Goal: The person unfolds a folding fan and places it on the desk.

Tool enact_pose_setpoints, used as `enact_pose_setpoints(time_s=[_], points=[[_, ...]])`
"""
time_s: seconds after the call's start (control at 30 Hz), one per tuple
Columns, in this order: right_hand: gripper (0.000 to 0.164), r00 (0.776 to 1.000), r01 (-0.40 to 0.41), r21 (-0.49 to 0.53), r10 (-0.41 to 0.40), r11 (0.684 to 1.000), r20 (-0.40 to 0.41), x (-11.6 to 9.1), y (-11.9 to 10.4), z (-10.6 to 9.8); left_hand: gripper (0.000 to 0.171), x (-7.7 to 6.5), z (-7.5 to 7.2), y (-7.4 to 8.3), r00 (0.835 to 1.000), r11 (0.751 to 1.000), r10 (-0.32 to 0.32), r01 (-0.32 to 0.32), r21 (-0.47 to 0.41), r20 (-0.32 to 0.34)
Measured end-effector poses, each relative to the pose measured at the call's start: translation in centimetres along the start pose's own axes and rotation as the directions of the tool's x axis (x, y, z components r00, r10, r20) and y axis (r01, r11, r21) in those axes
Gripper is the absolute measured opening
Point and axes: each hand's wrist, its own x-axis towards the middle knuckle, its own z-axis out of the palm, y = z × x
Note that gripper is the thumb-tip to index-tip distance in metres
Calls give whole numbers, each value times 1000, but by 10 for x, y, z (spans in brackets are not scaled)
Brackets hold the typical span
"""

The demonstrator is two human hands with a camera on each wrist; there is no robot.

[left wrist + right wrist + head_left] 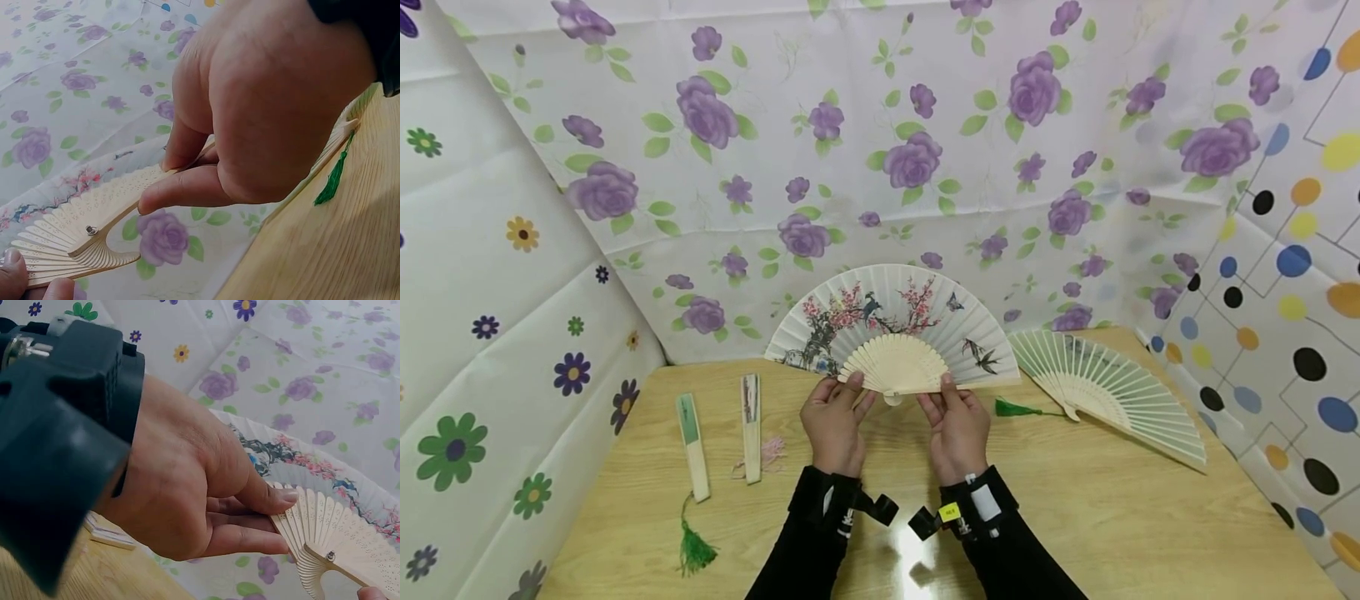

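Note:
A spread folding fan [891, 300] stands upright between both hands in the head view, its white leaf printed with pink blossoms, birds and a butterfly. My left hand [835, 425] pinches the left end of its pale pierced ribs [895, 360], thumb in front. The right hand [958, 429] pinches the ribs' other end the same way. In the left wrist view, the right thumb and fingers show close on the outer rib, near the metal pivot [92, 230]. The right wrist view shows the left hand [181, 469] gripping the opposite outer ribs.
A green open fan [1112, 387] with a green tassel [1022, 407] lies at the right of the wooden table [1120, 517]. Two folded fans, one green-topped [692, 446] and one with a pink tassel [751, 429], lie at the left. Patterned cloth [850, 125] stands behind.

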Motion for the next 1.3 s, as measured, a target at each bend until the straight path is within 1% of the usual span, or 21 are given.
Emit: enact_pose_setpoints(time_s=[0.37,0.43,0.57,0.63,0.73,0.83,0.93,1.03,1.1,1.2,1.23,1.3], points=[[27,1000,20,-1,-20,1000,3,-10,-4,-7,37,-8,2,-2,1000,1000,-1,1,-1,14],[28,1000,21,7,-21,1000,2,-11,-5,-8,33,-10,3,-3,1000,1000,-7,7,-10,16],[30,1000,28,34,-28,999,5,-13,-5,-11,18,-14,4,-5,999,1000,-26,27,-15,28],[31,1000,29,38,-29,999,3,-15,-4,-14,14,-16,4,-7,999,999,-38,39,-12,35],[33,1000,14,41,-15,999,6,-18,-5,-20,11,-17,4,-9,998,999,-37,37,2,43],[33,1000,-11,44,11,999,-2,-21,-7,-29,12,-15,5,-13,998,999,-49,48,9,46],[32,999,-32,41,33,999,-16,-24,-10,-42,21,-13,7,-21,994,996,-92,91,20,55],[35,999,-50,19,50,999,-18,-30,-15,-62,25,-15,10,-33,982,986,-163,160,38,91],[40,998,-56,-5,56,998,-10,-35,-18,-78,19,-19,12,-42,968,975,-220,214,60,119],[43,998,-70,-44,69,997,-13,-43,-24,-106,4,-25,14,-57,937,950,-310,297,98,159],[42,997,-78,-53,77,996,-22,-46,-26,-115,4,-28,14,-62,926,939,-339,323,117,166],[38,994,-101,-68,97,993,-53,-52,-29,-132,13,-33,13,-70,904,919,-389,367,143,178]])
